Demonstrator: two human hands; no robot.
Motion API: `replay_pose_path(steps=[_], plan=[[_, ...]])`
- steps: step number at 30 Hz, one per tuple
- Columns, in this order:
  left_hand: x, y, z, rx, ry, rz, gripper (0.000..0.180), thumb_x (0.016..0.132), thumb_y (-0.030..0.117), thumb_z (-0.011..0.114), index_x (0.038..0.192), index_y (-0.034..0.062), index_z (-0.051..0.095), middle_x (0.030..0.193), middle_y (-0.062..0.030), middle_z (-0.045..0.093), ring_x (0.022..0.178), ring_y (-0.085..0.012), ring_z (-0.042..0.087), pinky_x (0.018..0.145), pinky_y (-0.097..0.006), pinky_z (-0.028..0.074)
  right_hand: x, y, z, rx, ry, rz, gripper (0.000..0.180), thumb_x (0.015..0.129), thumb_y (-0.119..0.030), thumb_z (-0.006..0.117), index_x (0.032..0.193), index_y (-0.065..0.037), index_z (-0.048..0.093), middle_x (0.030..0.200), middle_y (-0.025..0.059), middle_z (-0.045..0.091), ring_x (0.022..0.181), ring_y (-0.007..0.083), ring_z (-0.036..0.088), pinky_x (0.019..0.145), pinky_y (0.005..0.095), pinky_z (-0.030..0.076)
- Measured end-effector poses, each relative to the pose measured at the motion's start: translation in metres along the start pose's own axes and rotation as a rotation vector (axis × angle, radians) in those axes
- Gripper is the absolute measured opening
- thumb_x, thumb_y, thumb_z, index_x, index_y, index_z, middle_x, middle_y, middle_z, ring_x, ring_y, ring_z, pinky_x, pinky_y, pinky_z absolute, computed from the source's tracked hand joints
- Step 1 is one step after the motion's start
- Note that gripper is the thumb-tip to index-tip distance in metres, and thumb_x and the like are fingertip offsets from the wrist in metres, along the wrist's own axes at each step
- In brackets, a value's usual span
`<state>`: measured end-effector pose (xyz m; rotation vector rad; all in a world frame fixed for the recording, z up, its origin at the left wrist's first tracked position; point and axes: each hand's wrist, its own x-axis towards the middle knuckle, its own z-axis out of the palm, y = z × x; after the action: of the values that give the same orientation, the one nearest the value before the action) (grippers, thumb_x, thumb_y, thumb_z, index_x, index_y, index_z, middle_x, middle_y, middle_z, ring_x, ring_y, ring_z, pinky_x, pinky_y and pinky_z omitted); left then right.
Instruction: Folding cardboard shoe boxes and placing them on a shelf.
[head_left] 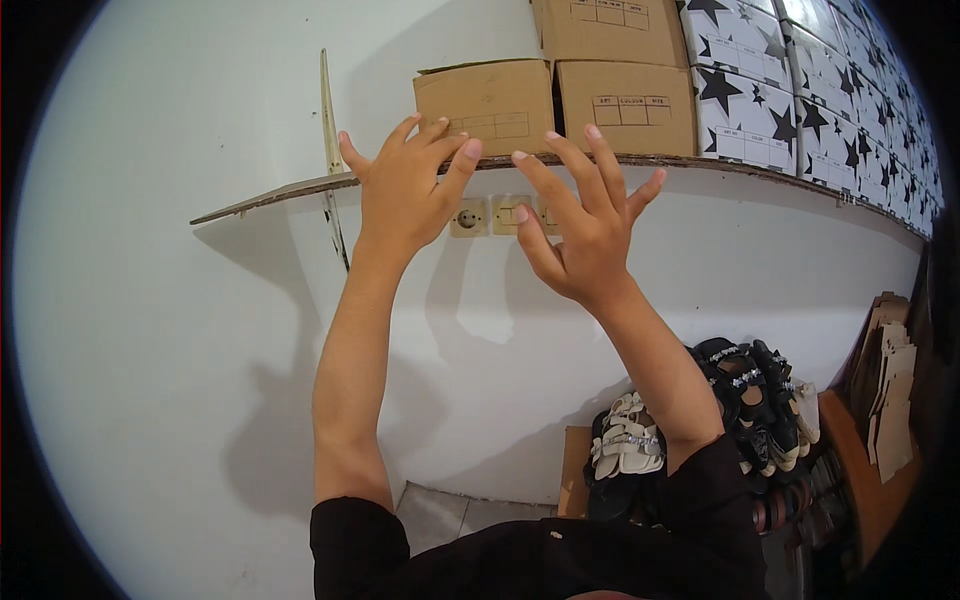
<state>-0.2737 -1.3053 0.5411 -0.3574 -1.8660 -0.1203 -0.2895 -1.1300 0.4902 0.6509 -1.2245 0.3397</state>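
Plain brown box (488,103) at upper centre of frame, seated on front edge of thin board shelf (280,196), left end of a row. Top flap slightly lifted, not sealed flat. Placed flush to shelf lip, probably for easy reach from below.

Left hand (405,185) raised just under box, fingers spread and extended, tips overlapping the box's lower front edge; contact likely but cannot be confirmed. Nothing pinched or grasped.

Right hand (585,225) raised beside it, centre frame, fingers splayed wide, tips at shelf edge below second brown box (628,105). Holding nothing. Palms turned toward wall, as for pushing or steadying rather than gripping.

Third brown box (610,30) stacked above the second. To upper right, rows of white boxes with black stars (745,120) packed tight along shelf.

Wall sockets (490,215) mounted under shelf, between the two hands.

Lower right: heap of sandals (700,420), pale and black, on floor; flattened cardboard (890,400) leaning at far right edge.
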Motion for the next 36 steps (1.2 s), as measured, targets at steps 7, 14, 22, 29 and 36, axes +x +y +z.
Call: replay_pose_path(steps=[7,14,22,29,36], plan=[[-0.047,0.032,0.007,-0.334,0.447,0.146,0.027,0.080,0.022,0.049,0.099,0.0133,0.066,0.107,-0.0050,0.064,0.111,-0.0257,0.054,0.107,-0.052,-0.006,-0.049,0.008,-0.057,0.019,-0.004,0.178,0.032,0.070,-0.018,0.060,0.101,-0.014,0.067,0.118,0.0077,0.055,0.128,0.0284,0.034,0.107,0.0510,-0.012],[-0.170,0.107,0.092,-0.837,0.827,0.233,0.027,0.084,0.027,0.039,0.082,0.0052,0.054,0.092,-0.0103,0.059,0.100,-0.0279,0.053,0.106,-0.047,0.016,-0.127,0.030,-0.150,-0.231,-0.045,0.445,0.028,0.066,-0.013,0.060,0.094,-0.012,0.066,0.111,0.0078,0.054,0.122,0.0300,0.038,0.108,0.0479,-0.002],[-0.252,0.227,0.144,-1.294,0.319,-0.214,0.016,0.076,0.020,0.046,0.080,0.0050,0.050,0.088,-0.0118,0.052,0.089,-0.0258,0.046,0.094,-0.044,0.029,-0.170,0.027,-0.315,-0.822,-0.136,0.656,0.026,0.071,-0.008,0.061,0.096,-0.010,0.062,0.111,0.0084,0.053,0.117,0.0286,0.043,0.105,0.0495,0.008],[-0.285,0.314,0.145,-1.462,0.015,-0.038,0.017,0.077,0.013,0.045,0.088,0.0000,0.049,0.094,-0.0130,0.045,0.093,-0.0264,0.043,0.089,-0.040,0.035,-0.190,0.010,-0.446,-1.162,0.033,0.760,0.024,0.072,-0.008,0.058,0.096,-0.009,0.061,0.109,0.0083,0.054,0.114,0.0276,0.044,0.104,0.0472,0.015],[-0.274,0.454,0.121,-1.749,0.082,-0.075,0.020,0.076,0.014,0.050,0.093,0.0032,0.050,0.096,-0.0119,0.050,0.096,-0.0265,0.044,0.090,-0.041,0.031,-0.180,0.021,-0.566,-1.262,0.037,0.678,0.023,0.072,-0.007,0.058,0.094,-0.006,0.061,0.105,0.0103,0.055,0.107,0.0278,0.046,0.099,0.0411,0.026]])
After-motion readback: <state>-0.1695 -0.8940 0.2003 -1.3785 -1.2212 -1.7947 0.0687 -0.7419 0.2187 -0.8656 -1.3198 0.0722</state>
